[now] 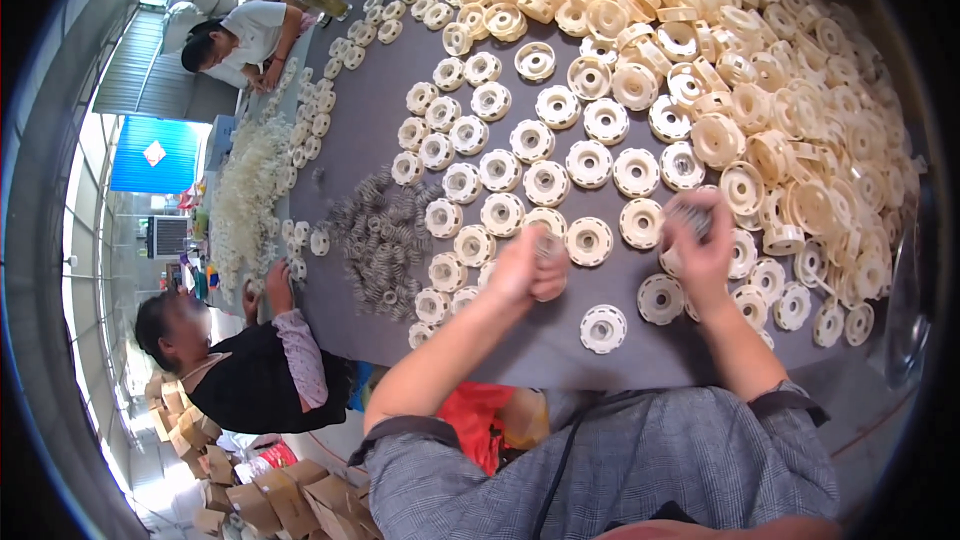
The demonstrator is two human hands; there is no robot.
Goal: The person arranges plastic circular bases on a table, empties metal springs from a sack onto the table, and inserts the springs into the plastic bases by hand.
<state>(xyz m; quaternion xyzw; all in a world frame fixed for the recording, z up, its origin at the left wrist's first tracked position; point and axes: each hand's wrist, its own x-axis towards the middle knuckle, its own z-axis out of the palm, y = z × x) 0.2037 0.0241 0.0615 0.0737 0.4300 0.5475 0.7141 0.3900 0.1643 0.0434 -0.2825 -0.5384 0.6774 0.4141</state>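
Over rows of round cream plastic rings with notched rims and a hole in the middle, both my hands are raised at the near side of the table. My left hand is closed in a fist, and what is inside it is hidden. To its right, my right hand is blurred and curled around dark grey coil springs. One plastic ring lies apart from the rows, between my forearms. Left of the rows lies a heap of grey metal springs.
A large pile of loose cream rings covers the table's far and right side. Small translucent parts are heaped at the left, where two people work. Cardboard boxes stand on the floor at lower left.
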